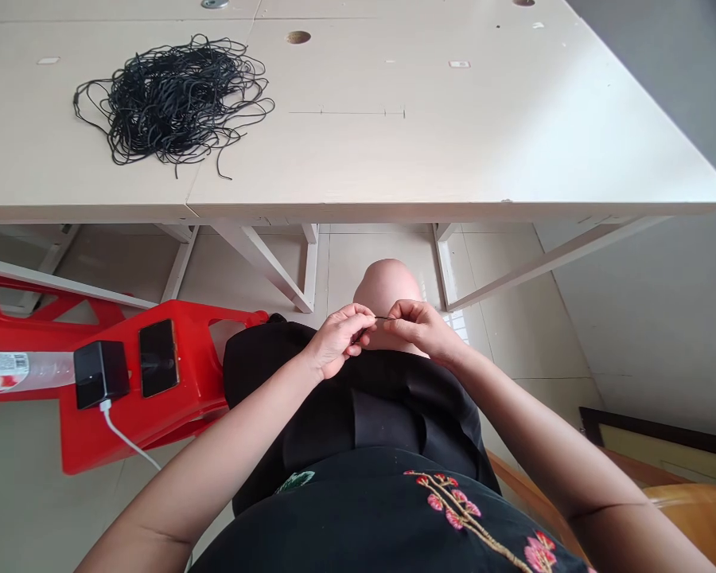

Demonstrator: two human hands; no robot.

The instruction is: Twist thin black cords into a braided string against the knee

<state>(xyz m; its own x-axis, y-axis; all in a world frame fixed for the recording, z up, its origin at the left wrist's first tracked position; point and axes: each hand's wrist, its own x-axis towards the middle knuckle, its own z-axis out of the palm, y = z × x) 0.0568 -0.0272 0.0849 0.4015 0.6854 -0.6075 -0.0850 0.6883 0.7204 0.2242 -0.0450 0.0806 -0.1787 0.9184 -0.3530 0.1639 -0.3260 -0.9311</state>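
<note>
Above my lap, my left hand [344, 338] is closed in a pinch on a thin black cord [383, 318]. A short stretch of the cord runs across to my right hand [421, 326], whose thumb and finger pinch its other side. More of the dark cord shows under the fingers of my left hand, partly hidden by them. On the table at the upper left lies a loose, tangled heap of black cords [176, 99], apart from both hands.
The pale table [453, 159] spans the view, its front edge beyond my knee. To my left, a red plastic stool [200, 350] carries a phone [159, 358] and a black block [101, 372] with a white cable [128, 438]. Beside them lies a clear bottle [41, 370].
</note>
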